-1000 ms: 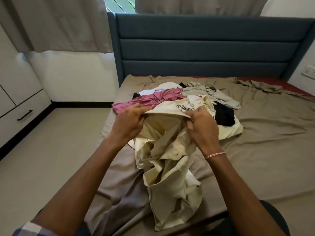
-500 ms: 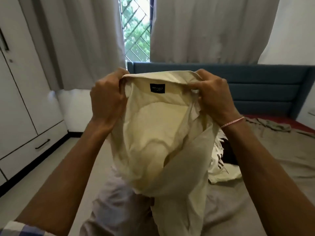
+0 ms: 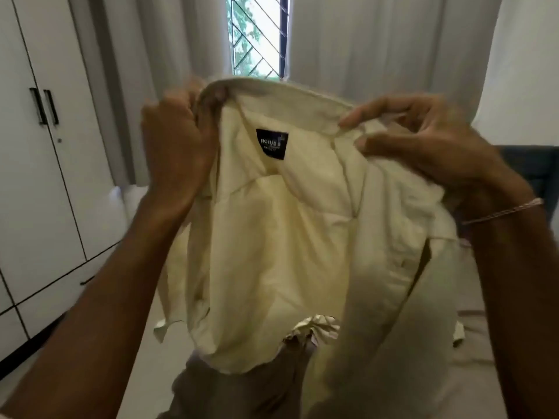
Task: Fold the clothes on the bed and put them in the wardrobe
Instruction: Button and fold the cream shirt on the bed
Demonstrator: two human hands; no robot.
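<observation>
Cream shirt (image 3: 272,237), mid-frame, held up: left hand (image 3: 175,146) fist-grips collar edge; right hand (image 3: 423,140) apparently pinches it, blurred. Wardrobe (image 3: 45,176) at frame left, floor (image 3: 148,370) between.

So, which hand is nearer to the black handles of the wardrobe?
Left. The left hand grips the collar of the cream shirt to the right of the handles; the right hand pinches the collar further right.
</observation>
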